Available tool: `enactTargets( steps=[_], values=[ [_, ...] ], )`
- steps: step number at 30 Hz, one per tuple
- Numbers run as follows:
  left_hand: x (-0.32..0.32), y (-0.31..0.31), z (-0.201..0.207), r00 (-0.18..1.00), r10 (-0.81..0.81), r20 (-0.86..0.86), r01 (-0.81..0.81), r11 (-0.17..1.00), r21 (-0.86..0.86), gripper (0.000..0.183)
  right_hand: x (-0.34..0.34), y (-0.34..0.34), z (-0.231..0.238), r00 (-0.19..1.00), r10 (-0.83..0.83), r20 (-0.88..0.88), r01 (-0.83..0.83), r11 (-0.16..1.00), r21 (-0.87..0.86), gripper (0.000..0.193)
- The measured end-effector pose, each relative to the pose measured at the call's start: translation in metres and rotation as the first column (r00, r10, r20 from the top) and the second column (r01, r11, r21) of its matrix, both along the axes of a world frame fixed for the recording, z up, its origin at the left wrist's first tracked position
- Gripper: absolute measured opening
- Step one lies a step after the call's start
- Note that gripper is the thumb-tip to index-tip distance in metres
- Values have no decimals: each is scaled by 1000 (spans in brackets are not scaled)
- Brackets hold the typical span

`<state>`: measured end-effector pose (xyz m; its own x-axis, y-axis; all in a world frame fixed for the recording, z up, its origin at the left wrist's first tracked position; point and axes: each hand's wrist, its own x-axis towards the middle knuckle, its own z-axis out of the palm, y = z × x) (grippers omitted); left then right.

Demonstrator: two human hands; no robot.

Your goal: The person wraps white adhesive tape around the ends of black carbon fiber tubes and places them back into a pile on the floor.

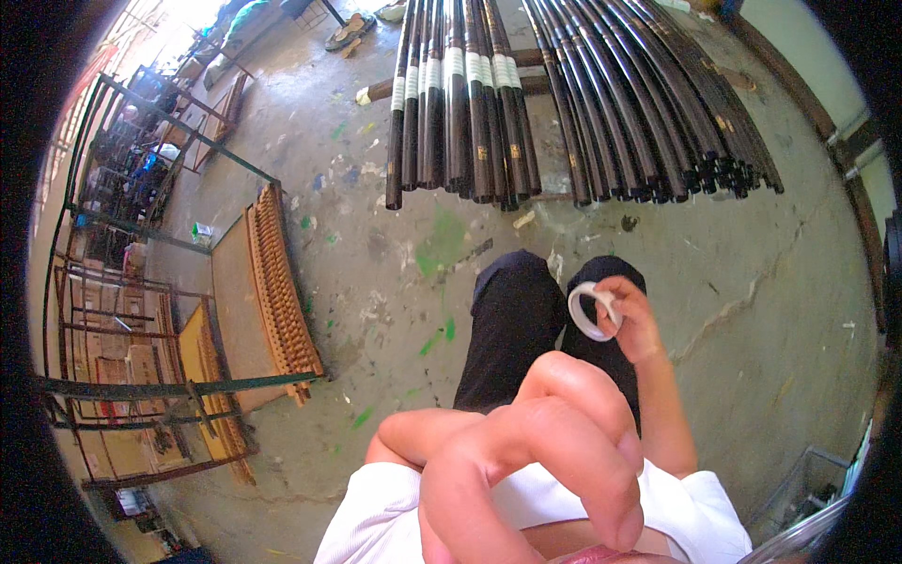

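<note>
Your right hand [633, 321] grips the tape roll [575, 318] near right, your left hand [554, 428] is curled, can't tell on what; far left tubes [456, 132] look done with white bands [453, 68], far right tubes [648, 108] look undone.

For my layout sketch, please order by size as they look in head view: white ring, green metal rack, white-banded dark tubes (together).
1. Green metal rack
2. White-banded dark tubes, as one group
3. White ring, in the right hand

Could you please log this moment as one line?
right hand: holding white tape roll | left hand: curled, large in foreground | dark tubes: two groups ahead, left one white-banded
</note>
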<state>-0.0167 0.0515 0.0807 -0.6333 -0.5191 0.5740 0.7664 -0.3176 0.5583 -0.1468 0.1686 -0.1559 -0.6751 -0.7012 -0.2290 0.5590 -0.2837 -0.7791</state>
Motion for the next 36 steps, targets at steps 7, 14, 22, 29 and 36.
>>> enactTargets(
  steps=[7,14,22,29,36],
  values=[
    [-17,0,-21,961,-81,-265,54,993,-107,3,-4,-10,79,978,-91,-190,79,994,-71,48],
    [-13,-50,-46,957,127,260,31,848,-529,23,11,-7,125,932,-87,-352,64,995,-77,51],
    [-34,-53,-72,819,501,279,-25,517,-856,26,36,-8,148,766,-70,-639,120,992,35,47],
    [-31,-56,-82,824,454,340,40,552,-833,12,39,-10,156,704,24,-710,225,941,254,21],
    [-25,-59,-94,799,290,527,112,790,-603,29,39,-16,161,801,91,-592,169,914,369,11]
  ],
)
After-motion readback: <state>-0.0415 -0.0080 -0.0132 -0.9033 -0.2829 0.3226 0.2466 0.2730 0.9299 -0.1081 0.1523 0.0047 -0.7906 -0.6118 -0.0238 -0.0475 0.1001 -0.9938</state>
